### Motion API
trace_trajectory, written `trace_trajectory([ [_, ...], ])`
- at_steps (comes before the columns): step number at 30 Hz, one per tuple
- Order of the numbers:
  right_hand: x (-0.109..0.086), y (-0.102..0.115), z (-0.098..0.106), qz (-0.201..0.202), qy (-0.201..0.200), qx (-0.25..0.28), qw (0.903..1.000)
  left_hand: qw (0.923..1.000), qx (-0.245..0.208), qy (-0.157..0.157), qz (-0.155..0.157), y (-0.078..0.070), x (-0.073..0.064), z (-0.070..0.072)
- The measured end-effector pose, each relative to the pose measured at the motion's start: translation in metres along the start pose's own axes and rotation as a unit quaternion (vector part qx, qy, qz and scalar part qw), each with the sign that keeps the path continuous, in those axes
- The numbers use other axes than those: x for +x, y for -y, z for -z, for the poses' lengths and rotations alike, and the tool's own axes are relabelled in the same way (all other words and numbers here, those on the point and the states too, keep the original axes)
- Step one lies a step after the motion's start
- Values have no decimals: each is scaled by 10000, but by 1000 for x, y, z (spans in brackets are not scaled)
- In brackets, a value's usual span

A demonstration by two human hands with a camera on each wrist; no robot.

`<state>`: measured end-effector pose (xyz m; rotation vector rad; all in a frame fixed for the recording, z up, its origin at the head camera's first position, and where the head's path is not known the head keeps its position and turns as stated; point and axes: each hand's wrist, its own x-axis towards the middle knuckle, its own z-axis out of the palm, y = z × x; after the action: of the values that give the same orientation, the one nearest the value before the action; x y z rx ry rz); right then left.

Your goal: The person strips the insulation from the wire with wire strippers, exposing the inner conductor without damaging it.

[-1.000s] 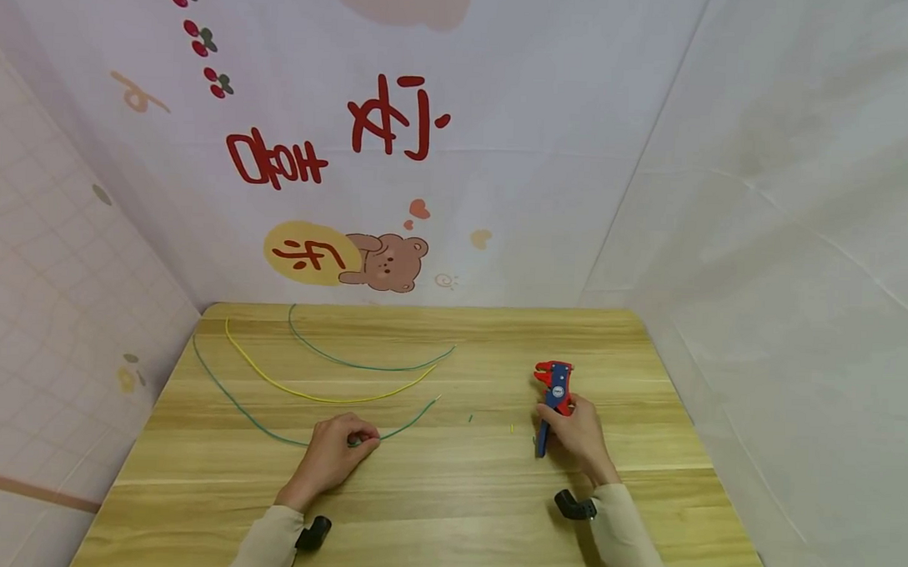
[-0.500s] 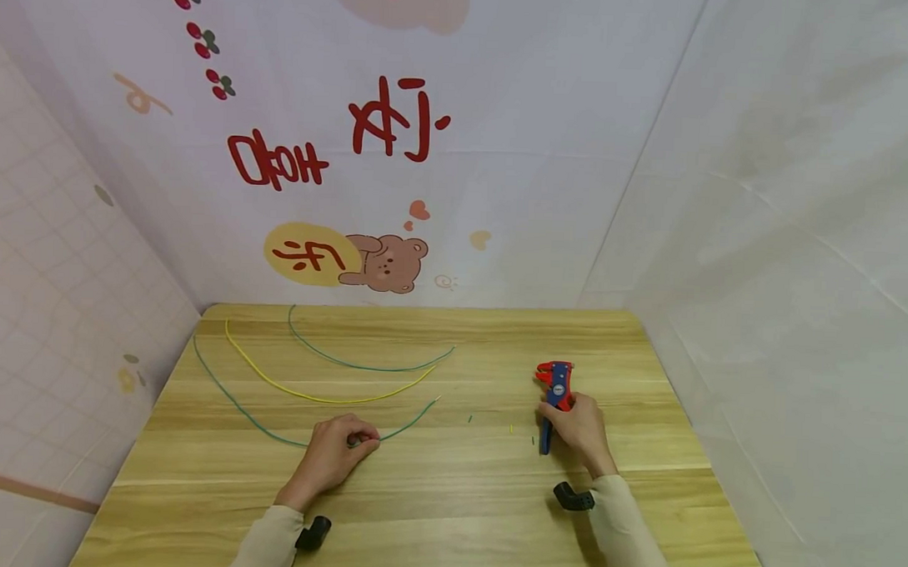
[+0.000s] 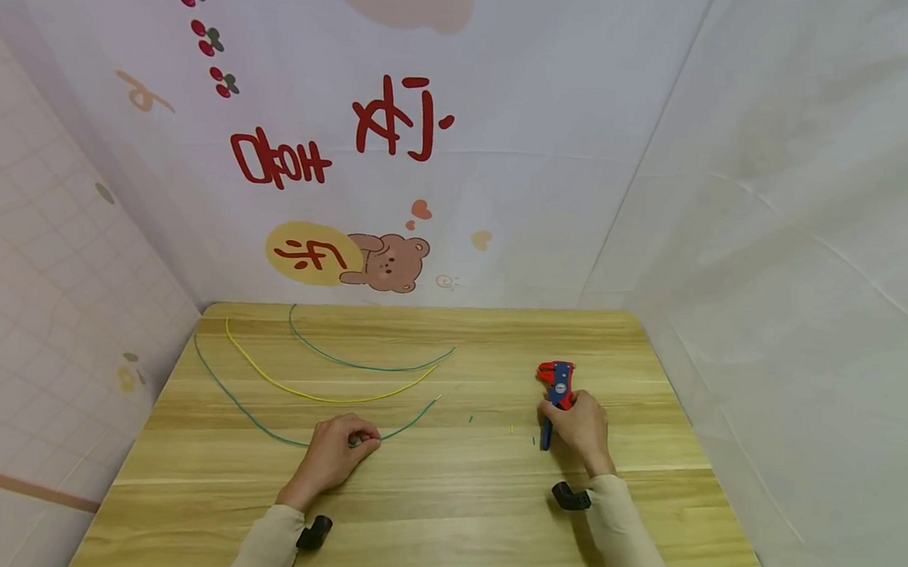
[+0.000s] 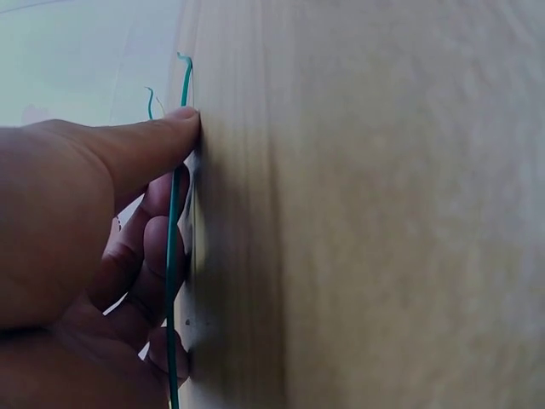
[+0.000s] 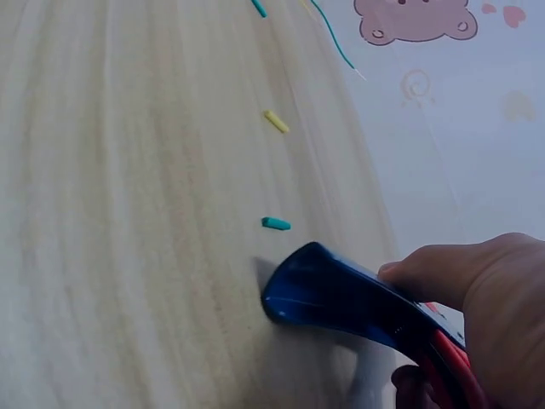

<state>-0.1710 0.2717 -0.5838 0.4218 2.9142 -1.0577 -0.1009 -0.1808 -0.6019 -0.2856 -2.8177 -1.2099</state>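
Observation:
At the table's front left, my left hand (image 3: 337,451) pinches the nearest green wire (image 3: 248,416), which lies in a long curve and runs under the fingers. In the left wrist view this green wire (image 4: 173,247) passes beneath the thumb and along the fingertips, close to the tabletop. On the right side my right hand (image 3: 584,426) grips a red and blue wire stripper (image 3: 559,387) by its handles, the red jaws pointing away from me. Its blue handle end (image 5: 332,294) shows near a cut green bit (image 5: 276,223) in the right wrist view.
Behind the held wire lie a yellow wire (image 3: 322,397) and another green wire (image 3: 361,366), both curved. Short cut bits, one green (image 3: 471,419) and one yellow (image 3: 512,429), lie mid-table. A printed white backdrop (image 3: 504,152) rises at the table's back edge.
My right hand and the wire stripper have shifted slightly right, and the small green bit by the handle now shows more fully. My left hand has stayed in place.

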Motion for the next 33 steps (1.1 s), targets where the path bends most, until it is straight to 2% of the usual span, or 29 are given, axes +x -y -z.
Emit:
trace_trajectory([
  [6,-4,1,0,38,-282,-107,9995,10000,15,-50,-49,0,0,0],
  [15,-7,-1,0,-53,-230,-160,9996,10000,61,29,-15,-2,0,2],
  [33,-4,-7,-3,19,-458,-249,9986,9999,48,-110,-52,-2,-1,-1],
])
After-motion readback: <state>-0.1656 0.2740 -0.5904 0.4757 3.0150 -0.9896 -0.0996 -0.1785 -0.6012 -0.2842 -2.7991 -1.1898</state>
